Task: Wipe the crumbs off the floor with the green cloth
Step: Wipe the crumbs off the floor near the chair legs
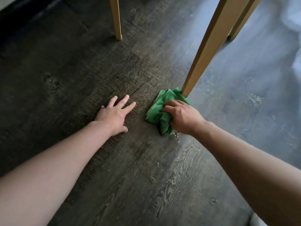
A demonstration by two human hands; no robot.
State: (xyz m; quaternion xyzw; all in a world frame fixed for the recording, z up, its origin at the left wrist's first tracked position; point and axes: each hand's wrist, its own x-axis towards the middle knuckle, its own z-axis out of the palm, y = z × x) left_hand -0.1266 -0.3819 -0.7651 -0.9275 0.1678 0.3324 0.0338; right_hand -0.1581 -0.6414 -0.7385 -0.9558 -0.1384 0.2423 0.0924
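Observation:
A crumpled green cloth (158, 111) lies on the dark wood-grain floor (68, 66), its far corner touching the foot of a tan table leg. My right hand (183, 117) presses down on the cloth and grips its near part. A small cluster of pale crumbs (175, 136) sits on the floor just at the cloth's near edge, below my right wrist. My left hand (114, 115) rests flat on the floor to the left of the cloth, fingers spread, holding nothing.
A tan wooden table leg (210, 44) slants up from just behind the cloth. A second leg (116, 18) stands at the top centre, and a third (241, 20) at the top right. A dark wall base runs along the top left.

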